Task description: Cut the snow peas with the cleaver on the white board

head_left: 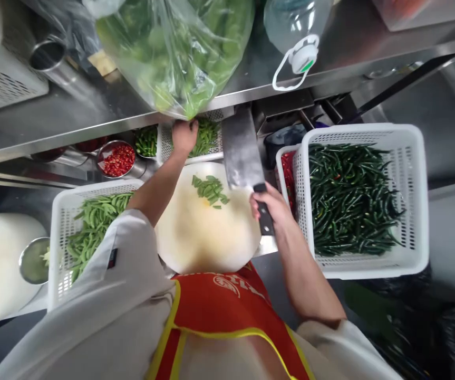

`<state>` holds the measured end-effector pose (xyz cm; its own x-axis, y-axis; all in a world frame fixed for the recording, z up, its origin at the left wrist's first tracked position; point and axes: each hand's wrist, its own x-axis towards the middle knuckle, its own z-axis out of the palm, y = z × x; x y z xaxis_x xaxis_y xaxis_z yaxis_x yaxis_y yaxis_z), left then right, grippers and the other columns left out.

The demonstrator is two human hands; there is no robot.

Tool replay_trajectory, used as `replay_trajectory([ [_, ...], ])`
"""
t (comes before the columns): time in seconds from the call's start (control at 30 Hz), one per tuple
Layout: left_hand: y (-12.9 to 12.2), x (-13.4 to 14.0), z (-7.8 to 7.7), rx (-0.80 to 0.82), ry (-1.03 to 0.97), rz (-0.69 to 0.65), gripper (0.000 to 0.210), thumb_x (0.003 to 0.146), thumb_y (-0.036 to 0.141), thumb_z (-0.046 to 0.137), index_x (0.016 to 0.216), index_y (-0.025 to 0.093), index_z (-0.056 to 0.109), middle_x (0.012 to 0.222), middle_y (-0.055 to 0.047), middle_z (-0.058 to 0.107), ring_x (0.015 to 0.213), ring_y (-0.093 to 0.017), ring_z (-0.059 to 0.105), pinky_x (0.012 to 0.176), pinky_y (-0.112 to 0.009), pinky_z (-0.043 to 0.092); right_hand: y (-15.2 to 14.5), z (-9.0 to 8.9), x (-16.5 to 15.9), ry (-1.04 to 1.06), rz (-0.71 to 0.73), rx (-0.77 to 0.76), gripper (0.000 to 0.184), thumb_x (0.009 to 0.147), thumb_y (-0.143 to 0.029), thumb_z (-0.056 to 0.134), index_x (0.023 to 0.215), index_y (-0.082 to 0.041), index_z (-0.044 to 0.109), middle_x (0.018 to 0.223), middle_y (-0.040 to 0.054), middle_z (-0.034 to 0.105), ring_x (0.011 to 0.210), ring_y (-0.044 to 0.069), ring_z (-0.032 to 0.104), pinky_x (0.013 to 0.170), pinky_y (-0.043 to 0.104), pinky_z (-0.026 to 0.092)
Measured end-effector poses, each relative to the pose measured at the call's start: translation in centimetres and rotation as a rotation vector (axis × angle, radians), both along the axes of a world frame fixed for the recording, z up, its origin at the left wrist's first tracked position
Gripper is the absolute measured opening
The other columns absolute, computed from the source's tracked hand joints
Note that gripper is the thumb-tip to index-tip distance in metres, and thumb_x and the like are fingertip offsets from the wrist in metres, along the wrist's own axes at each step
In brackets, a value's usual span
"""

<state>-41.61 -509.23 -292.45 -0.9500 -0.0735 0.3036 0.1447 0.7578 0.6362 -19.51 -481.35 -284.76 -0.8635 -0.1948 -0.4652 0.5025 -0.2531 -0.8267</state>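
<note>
My right hand point(272, 203) is closed around the black handle of a cleaver point(245, 150). Its broad blade points away from me, over the right far edge of the round white cutting board point(211, 237). A small pile of cut green pods point(210, 190) lies on the board's far half. My left hand point(185, 136) reaches beyond the board to a white basket point(209, 157) holding more cut green pieces point(205, 138). The back of that hand faces me, and its fingers are mostly hidden, so I cannot tell what they hold.
Whole green pods point(98, 216) fill a basket at left; dark green chilies point(354, 200) fill another at right. A metal bowl of chopped red chilies point(118, 159) sits far left. Overhead, a steel shelf point(124, 124) bears a bag of green vegetables point(180, 53) and a plastic jug point(296, 26).
</note>
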Motion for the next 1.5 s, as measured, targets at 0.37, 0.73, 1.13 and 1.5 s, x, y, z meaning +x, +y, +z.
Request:
replay_trajectory([
  [0.37, 1.6, 17.2, -5.0, -0.292, -0.207, -0.366, 0.073, 0.076, 0.057, 0.077, 0.137, 0.020, 0.062, 0.155, -0.016, 0.047, 0.148, -0.041, 0.037, 0.123, -0.060, 0.027, 4.3, -9.8, 18.0, -0.340, -0.042, 0.091, 0.025, 0.067, -0.031, 0.073, 0.077, -0.022, 0.052, 0.056, -0.0053, 0.058, 0.041, 0.011, 0.050, 0.040, 0.024, 0.042],
  [0.73, 9.6, 22.8, -5.2, -0.068, -0.183, -0.033, 0.047, 0.094, 0.051, 0.061, 0.129, 0.019, 0.065, 0.147, -0.015, 0.053, 0.143, -0.031, 0.044, 0.127, -0.047, 0.029, -5.2, -10.5, 15.5, -0.307, -0.008, 0.052, 0.035, 0.059, -0.029, 0.064, 0.087, -0.024, 0.044, 0.053, -0.0101, 0.056, 0.041, 0.010, 0.048, 0.040, 0.023, 0.045],
  [1.13, 6.6, 16.5, 3.7, 0.365, 0.016, 0.251, 0.025, 0.090, 0.029, 0.069, 0.112, 0.018, 0.069, 0.130, -0.012, 0.062, 0.129, -0.023, 0.055, 0.118, -0.038, 0.040, -7.8, -3.0, 8.0, -0.107, 0.162, 0.098, 0.029, 0.062, -0.023, 0.062, 0.084, -0.024, 0.043, 0.052, -0.0104, 0.055, 0.040, 0.012, 0.051, 0.038, 0.023, 0.044],
  [1.5, 4.3, -0.4, 1.2, -0.036, -0.213, -0.068, 0.050, 0.099, 0.055, 0.049, 0.132, 0.023, 0.067, 0.135, -0.011, 0.064, 0.131, -0.031, 0.051, 0.116, -0.048, 0.035, -8.8, 2.7, -5.4, 0.031, -0.011, 0.066, 0.030, 0.062, -0.026, 0.064, 0.083, -0.024, 0.042, 0.054, -0.0092, 0.055, 0.041, 0.010, 0.051, 0.037, 0.022, 0.044],
])
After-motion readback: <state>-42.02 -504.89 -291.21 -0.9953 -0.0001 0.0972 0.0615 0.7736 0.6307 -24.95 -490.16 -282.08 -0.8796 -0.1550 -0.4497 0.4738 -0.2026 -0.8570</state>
